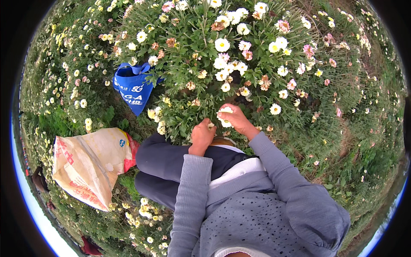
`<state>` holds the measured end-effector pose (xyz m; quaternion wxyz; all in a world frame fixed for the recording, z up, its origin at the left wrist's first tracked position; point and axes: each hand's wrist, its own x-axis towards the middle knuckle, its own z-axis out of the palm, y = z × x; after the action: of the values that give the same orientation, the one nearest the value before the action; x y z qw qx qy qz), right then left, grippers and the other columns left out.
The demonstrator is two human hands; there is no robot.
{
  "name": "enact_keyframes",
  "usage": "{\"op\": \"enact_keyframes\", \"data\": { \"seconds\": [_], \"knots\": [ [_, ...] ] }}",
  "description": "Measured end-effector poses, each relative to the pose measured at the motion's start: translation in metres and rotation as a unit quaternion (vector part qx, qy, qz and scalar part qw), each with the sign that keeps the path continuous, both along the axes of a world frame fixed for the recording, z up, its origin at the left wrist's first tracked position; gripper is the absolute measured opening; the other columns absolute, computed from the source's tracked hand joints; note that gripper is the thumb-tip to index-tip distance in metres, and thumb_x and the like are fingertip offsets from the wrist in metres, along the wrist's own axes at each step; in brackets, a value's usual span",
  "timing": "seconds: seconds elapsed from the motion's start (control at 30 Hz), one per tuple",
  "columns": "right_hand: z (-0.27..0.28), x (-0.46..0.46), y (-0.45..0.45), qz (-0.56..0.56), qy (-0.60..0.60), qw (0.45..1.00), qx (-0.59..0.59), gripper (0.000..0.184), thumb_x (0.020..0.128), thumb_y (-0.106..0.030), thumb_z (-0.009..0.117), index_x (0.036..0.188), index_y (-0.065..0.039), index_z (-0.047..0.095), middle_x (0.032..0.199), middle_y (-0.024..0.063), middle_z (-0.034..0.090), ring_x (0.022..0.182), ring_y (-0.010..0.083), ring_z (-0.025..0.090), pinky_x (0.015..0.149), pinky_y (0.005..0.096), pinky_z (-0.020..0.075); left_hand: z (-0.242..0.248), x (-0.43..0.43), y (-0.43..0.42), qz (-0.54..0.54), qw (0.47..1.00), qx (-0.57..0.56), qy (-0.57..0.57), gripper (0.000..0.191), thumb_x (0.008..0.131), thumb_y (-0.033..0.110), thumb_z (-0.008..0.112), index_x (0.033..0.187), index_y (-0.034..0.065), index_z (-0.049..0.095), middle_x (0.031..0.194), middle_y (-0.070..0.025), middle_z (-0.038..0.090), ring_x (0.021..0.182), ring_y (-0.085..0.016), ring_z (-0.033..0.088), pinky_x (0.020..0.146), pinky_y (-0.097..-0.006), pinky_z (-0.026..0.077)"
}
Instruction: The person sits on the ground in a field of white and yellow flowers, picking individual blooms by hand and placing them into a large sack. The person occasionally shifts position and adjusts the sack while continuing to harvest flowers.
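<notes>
White chrysanthemum flowers (222, 45) and some pink or browned ones grow on leafy green plants before me. My right hand (237, 119) is closed around white flower heads (225, 116), which show between thumb and fingers. Just left of it and a little lower, my left hand (203, 134) has its fingers curled at the plant's edge, with a small pale flower (211, 125) at the fingertips. Whether the stem is still attached cannot be seen. Both hands are above my lap, close together but apart.
A blue fabric bag (134, 88) with printed writing stands among the plants at the upper left. A large woven plastic sack (93, 163) lies beside my knees (151, 160). More flowering plants surround me. Other people, small and partly hidden, are at the far left edge.
</notes>
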<state>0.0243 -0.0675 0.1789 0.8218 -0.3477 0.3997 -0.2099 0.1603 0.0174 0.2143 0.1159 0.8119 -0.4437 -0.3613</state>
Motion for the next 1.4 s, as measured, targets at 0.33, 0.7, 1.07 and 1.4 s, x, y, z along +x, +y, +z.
{"op": "enact_keyframes", "data": {
  "seconds": [0.33,0.7,1.07,1.4],
  "knots": [
    [0.051,0.023,-0.085,0.285,0.389,0.743,-0.465,0.04,0.075,-0.008,0.053,0.115,-0.007,0.052,0.109,0.0169,0.057,0.101,0.0333,0.053,0.085,0.0406,0.0429,-0.003,-0.003,0.004,-0.03,0.999,-0.004,0.01,0.03,0.07,0.023,0.067,0.092,0.0044,0.057,0.078,-0.0225,0.061,0.076,-0.039,0.059,0.067,-0.0442,0.047],
    [0.004,0.016,-0.047,0.132,0.111,0.981,-0.093,0.038,0.075,-0.021,0.067,0.103,0.003,0.058,0.087,0.0054,0.059,0.076,0.01,0.052,0.062,0.0238,0.0422,-0.006,-0.001,0.007,-0.027,1.0,-0.013,0.006,0.028,0.069,0.025,0.067,0.09,0.0078,0.057,0.076,-0.0198,0.062,0.076,-0.038,0.06,0.067,-0.0452,0.047],
    [0.021,0.037,-0.061,-0.112,0.104,0.988,-0.032,0.028,0.081,-0.005,0.05,0.109,-0.003,0.049,0.093,0.0087,0.057,0.073,0.0142,0.058,0.053,0.0222,0.042,0.007,-0.007,0.01,-0.038,0.999,-0.025,0.0,0.025,0.071,0.021,0.065,0.083,0.0015,0.056,0.072,-0.0215,0.06,0.073,-0.039,0.059,0.064,-0.0447,0.046],
    [-0.011,0.067,-0.09,-0.207,-0.116,0.965,0.111,0.028,0.077,-0.007,0.064,0.102,-0.002,0.052,0.093,0.0047,0.059,0.075,0.0128,0.058,0.053,0.0252,0.048,0.064,0.001,0.017,0.17,0.932,-0.058,0.313,0.013,0.083,0.016,0.059,0.081,0.0034,0.056,0.062,0.0025,0.053,0.049,-0.005,0.044,0.043,-0.0222,0.036]
  ]
}}
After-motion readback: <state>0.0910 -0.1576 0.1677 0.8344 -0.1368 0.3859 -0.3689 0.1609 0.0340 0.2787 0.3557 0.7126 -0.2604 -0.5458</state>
